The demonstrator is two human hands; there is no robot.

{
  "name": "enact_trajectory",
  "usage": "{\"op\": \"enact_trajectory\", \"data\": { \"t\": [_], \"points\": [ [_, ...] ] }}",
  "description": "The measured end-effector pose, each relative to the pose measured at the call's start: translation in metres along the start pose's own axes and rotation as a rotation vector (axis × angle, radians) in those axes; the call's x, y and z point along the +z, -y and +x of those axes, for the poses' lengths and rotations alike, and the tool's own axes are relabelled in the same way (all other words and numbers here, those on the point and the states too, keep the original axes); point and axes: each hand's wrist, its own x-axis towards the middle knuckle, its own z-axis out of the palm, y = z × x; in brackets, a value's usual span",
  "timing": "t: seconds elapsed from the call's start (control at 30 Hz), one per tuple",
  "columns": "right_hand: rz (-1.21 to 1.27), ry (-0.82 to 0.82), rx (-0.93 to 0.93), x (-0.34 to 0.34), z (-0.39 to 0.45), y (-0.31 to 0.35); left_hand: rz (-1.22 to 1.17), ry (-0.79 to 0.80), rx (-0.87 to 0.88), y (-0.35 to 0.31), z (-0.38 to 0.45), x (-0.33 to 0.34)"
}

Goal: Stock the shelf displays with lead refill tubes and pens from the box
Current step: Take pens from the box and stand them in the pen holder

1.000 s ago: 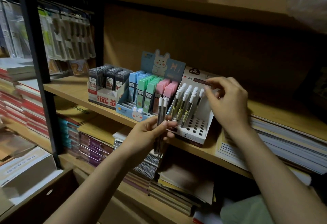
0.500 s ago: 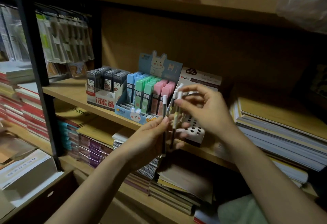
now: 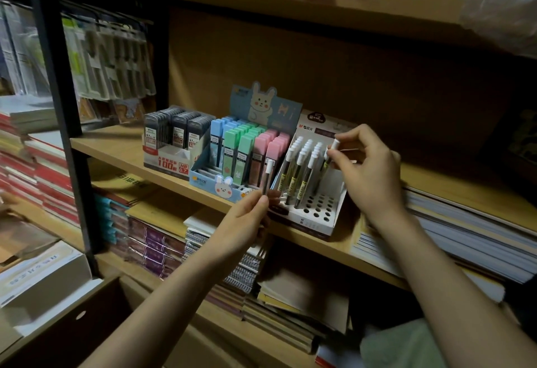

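Nearest the camera, an open brown box (image 3: 72,318) sits low on the left, its inside too dark to read. Above it the left hand (image 3: 247,219) pinches 1 white-capped lead tube (image 3: 267,177) upright between thumb and fingertips, just in front of the shelf (image 3: 122,149) edge. A second ago this hand held 2 tubes; half a second ago the right hand was drawing 1 of them away. Now the right hand (image 3: 369,170) has carried that second tube (image 3: 331,155) up to the white holed rack (image 3: 316,210), thumb and forefinger clamped on it near the cap, the other fingers loosely curled. The tube tilts toward the rear right rows, its lower end hidden behind the standing ones, so I cannot tell if it is seated yet. My reading: 1 tube is going in and 1 is left in hand, so this handful is nearly stocked.

The rack leans back on the shelf and holds about a dozen capped tubes in its rear rows; several front rows of holes are open. Touching its left side, the blue bunny display (image 3: 220,184) holds flat refill cases in blue, green and pink ranks. Left again, a white carton (image 3: 171,161) holds 3 ranks of dark refill cases. Stacked notebooks (image 3: 465,231) lie on the same shelf to the right, and more stacks fill the shelf below.
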Motion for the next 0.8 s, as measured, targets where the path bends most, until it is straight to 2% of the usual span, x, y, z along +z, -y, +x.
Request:
{"op": "enact_trajectory", "data": {
  "t": [0.2, 0.5, 0.8],
  "points": [
    [0.002, 0.001, 0.067, -0.001, 0.002, -0.003, 0.026, -0.003, 0.023, 0.004, 0.001, 0.000],
    [-0.187, 0.031, 0.082, 0.008, 0.010, -0.009, -0.053, 0.038, -0.048, 0.000, 0.002, 0.001],
    [-0.211, 0.108, 0.128, 0.013, 0.008, -0.009, -0.002, -0.062, 0.034, 0.007, 0.002, -0.001]
  ]
}}
